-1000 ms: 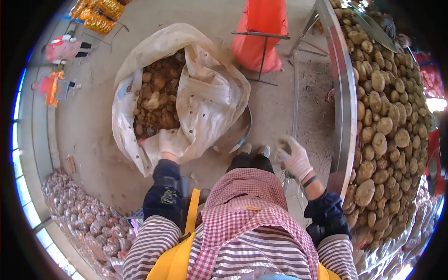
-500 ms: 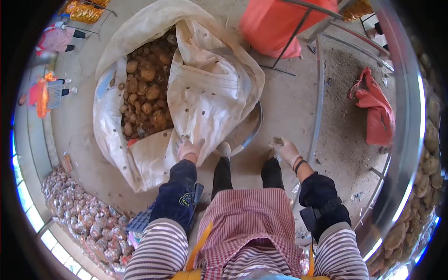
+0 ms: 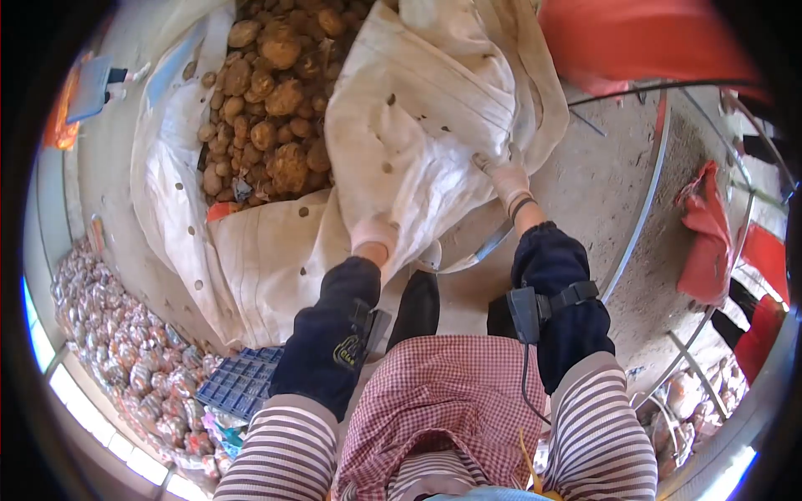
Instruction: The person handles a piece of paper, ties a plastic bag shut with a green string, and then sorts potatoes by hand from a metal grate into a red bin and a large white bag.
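A large white woven sack [image 3: 434, 108], dotted with small dark holes, lies spread with its mouth open at the upper middle. Brown potatoes [image 3: 280, 100] fill the opening, dusty and of mixed sizes. My left hand [image 3: 373, 233], in a pale glove, is closed on the sack's near fold, its fingers mostly hidden by the cloth. Farther right, my right hand [image 3: 506, 177], gloved as well, pinches the sack's fabric on the right side. A grey strap [image 3: 484, 250] curves along the floor beneath the sack's near edge.
Wrapped produce [image 3: 134, 342] is heaped at the lower left beside a blue plastic crate [image 3: 241, 384]. A red sack [image 3: 706, 238] hangs by a metal frame [image 3: 639, 221] at right. Blurred red material [image 3: 643, 42] is at the upper right. Part of another person's arm [image 3: 117, 75] shows at upper left.
My right hand has moved from beside my leg forward and left onto the sack, closing on its cloth. My left hand stays at the fold. The view has shifted closer to the sack.
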`<state>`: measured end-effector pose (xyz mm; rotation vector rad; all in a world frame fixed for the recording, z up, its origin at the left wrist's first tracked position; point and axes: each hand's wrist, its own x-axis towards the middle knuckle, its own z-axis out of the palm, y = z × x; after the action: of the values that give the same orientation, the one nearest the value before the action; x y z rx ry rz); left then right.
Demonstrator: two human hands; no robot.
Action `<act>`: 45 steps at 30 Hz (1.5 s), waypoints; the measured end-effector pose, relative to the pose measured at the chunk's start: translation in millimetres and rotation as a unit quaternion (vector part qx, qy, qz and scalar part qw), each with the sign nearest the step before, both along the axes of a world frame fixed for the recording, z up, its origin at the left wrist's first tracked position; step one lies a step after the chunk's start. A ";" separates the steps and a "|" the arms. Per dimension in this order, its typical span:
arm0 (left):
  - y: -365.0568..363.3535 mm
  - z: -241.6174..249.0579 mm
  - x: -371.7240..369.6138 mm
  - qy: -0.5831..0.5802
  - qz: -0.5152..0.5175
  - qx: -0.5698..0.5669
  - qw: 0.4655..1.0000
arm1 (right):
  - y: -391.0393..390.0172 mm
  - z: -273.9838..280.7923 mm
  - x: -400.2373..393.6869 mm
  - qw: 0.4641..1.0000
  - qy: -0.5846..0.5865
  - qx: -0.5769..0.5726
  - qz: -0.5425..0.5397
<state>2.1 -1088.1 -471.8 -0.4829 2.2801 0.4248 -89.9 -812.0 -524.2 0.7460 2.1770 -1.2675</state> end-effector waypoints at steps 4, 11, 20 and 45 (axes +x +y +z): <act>33.3 137.5 39.7 -0.081 -0.088 0.358 0.926 | -8.1 40.6 -14.2 0.996 -0.021 0.053 -0.067; 19.8 277.0 21.5 0.083 -0.265 0.355 0.893 | -34.4 216.5 -37.5 0.920 -0.145 -0.294 -0.217; 33.6 246.9 20.0 0.109 -0.236 0.302 0.917 | 8.9 268.5 -58.4 0.927 0.152 0.256 0.229; 300.5 393.3 19.7 0.412 -0.364 0.128 0.825 | 372.1 617.8 432.1 0.764 0.270 0.561 -0.173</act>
<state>21.8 -787.6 -78.4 0.8809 2.8957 0.5933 342.3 -439.9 93.7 1.3820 3.3882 -0.0941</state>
